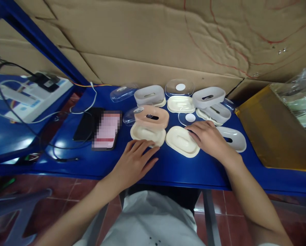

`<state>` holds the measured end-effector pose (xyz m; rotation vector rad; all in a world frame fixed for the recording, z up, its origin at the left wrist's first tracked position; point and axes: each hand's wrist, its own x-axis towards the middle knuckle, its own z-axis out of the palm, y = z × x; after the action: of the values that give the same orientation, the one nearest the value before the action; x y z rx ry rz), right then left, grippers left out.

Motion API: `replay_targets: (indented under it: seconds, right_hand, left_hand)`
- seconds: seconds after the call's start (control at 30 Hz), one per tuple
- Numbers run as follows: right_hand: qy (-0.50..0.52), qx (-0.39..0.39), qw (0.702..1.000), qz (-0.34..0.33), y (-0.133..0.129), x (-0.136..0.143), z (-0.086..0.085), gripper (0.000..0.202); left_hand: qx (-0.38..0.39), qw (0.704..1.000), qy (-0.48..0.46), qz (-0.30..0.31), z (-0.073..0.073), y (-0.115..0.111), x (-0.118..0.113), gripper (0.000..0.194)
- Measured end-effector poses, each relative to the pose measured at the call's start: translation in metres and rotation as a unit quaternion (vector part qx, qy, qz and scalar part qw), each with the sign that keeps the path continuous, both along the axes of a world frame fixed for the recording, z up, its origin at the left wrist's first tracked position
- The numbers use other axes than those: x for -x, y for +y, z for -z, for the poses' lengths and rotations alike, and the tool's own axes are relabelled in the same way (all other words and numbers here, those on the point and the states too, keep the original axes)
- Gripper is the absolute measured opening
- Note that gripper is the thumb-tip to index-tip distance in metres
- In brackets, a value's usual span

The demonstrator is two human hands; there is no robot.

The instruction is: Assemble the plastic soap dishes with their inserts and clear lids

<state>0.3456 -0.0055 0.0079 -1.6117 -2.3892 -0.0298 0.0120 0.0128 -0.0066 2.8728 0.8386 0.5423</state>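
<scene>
Two cream trays lie side by side on a blue table (86,162), near its front edge. The right-hand cream tray (183,141) lies flat, its long axis running from ten o'clock to four o'clock. At nine o'clock from it, the left-hand cream tray (147,135) points much the same way, slightly nearer the nine-to-three line.

The person's left hand (136,160) reaches over the near rim of the left-hand tray, fingers slightly bent and spread open, thumb apart. The right hand (206,136) curls over the far right rim of the other tray; whether its fingers grip it, the view does not tell.

A peach oval ring (140,118) sits at ten o'clock, over the left-hand tray's far side. A clear lid with a white disc (190,118) lies at one o'clock, a third cream tray (181,104) at twelve, and a pale grey oval ring (238,140) at three. Farther out are a phone (107,131) at nine o'clock, a cardboard box (273,130) at three and a white power strip (27,107) at ten.
</scene>
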Motion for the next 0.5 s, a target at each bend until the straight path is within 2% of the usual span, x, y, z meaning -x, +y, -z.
replay_targets:
  seconds: [0.13, 0.27, 0.4, 0.5]
  right_hand:
    - [0.0, 0.001, 1.0, -0.005, 0.002, -0.002, 0.005, 0.046]
    - [0.0, 0.011, 1.0, -0.007, 0.005, 0.0, 0.011, 0.065]
    - [-0.038, 0.018, 0.999, 0.008, 0.008, 0.002, 0.013, 0.072]
    - [-0.05, 0.021, 0.998, 0.014, 0.007, 0.001, 0.012, 0.075]
  left_hand:
    - [0.032, 0.998, 0.008, 0.047, 0.0, -0.007, -0.004, 0.028]
    - [0.028, 0.997, 0.042, 0.062, 0.001, -0.007, -0.01, 0.035]
    - [0.026, 0.994, 0.048, 0.094, 0.002, -0.008, -0.014, 0.036]
    - [0.022, 0.994, 0.057, 0.088, 0.003, -0.009, -0.014, 0.04]
